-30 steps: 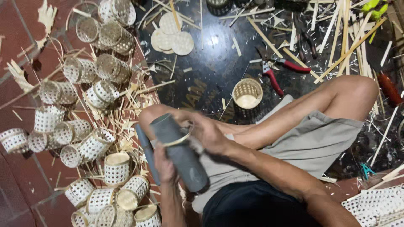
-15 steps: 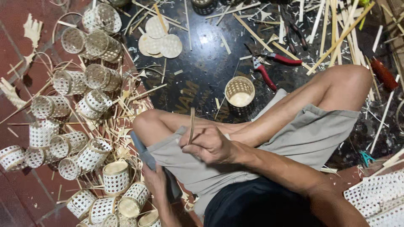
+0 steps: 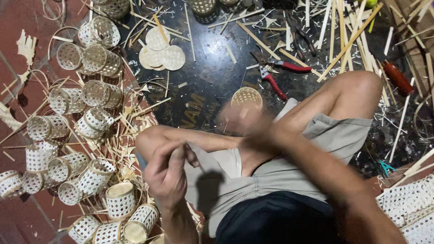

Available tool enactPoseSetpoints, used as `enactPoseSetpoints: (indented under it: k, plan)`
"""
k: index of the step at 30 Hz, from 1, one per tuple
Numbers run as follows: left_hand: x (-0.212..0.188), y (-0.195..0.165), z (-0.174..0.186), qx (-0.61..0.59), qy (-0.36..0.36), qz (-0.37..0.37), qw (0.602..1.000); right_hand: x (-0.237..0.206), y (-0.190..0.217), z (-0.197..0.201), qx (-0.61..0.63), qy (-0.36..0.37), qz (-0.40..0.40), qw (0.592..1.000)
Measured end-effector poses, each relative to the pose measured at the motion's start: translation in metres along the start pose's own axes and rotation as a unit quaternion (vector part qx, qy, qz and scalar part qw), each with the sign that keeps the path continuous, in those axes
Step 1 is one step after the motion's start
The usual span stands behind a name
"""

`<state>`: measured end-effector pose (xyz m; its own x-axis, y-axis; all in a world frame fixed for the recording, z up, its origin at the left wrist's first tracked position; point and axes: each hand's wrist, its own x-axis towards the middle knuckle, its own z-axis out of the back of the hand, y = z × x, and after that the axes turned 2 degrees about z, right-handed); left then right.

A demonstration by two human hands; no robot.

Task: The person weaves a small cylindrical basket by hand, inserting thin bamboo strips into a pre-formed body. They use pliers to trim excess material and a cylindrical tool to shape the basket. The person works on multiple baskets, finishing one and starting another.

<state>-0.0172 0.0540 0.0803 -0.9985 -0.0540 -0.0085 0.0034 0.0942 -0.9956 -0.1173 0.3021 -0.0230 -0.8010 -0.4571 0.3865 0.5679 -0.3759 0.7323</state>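
I sit on the floor with bent bare legs in grey shorts. My left hand [image 3: 168, 175] hovers over my left knee with its fingers curled; a thin grey-blue edge [image 3: 139, 159] shows just beside it, and I cannot tell whether anything is in the grip. My right hand [image 3: 244, 121] is a blur in front of my knees, just below a small round woven basket [image 3: 246, 96] that stands on the dark mat [image 3: 203, 77]. The blur hides whether the right hand holds something.
Several small woven cylinder baskets [image 3: 92, 122] lie heaped on the red tile floor at my left, among bamboo shavings. Round woven discs [image 3: 162, 53], red-handled pliers [image 3: 282, 74] and long bamboo strips [image 3: 348, 40] lie on the mat. White woven sheets [image 3: 409, 205] sit at the lower right.
The grey cylinder I gripped a second ago has dropped out of sight behind my left hand and knee. My right hand has swung from my lap out toward the small basket.
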Motion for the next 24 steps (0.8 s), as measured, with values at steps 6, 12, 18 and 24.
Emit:
enactPoseSetpoints:
  k: [6, 12, 18, 24]
  plan:
    - [0.035, 0.023, -0.015, 0.178, 0.053, -0.038, 0.982, 0.015, -0.199, 0.110, -0.334, 0.122, -0.402, 0.844]
    - [0.044, 0.039, -0.011, 0.167, 0.042, -0.050, 0.984, 0.019, -0.218, 0.093, -0.430, 0.095, -0.311, 0.842]
    - [0.039, 0.030, 0.007, 0.175, 0.038, -0.075, 0.981, 0.004, -0.159, 0.079, -0.139, -0.045, -0.269, 0.952]
    - [0.028, 0.029, 0.009, 0.181, 0.032, -0.078, 0.980, -0.047, 0.014, 0.001, -0.008, 0.046, -0.009, 0.999]
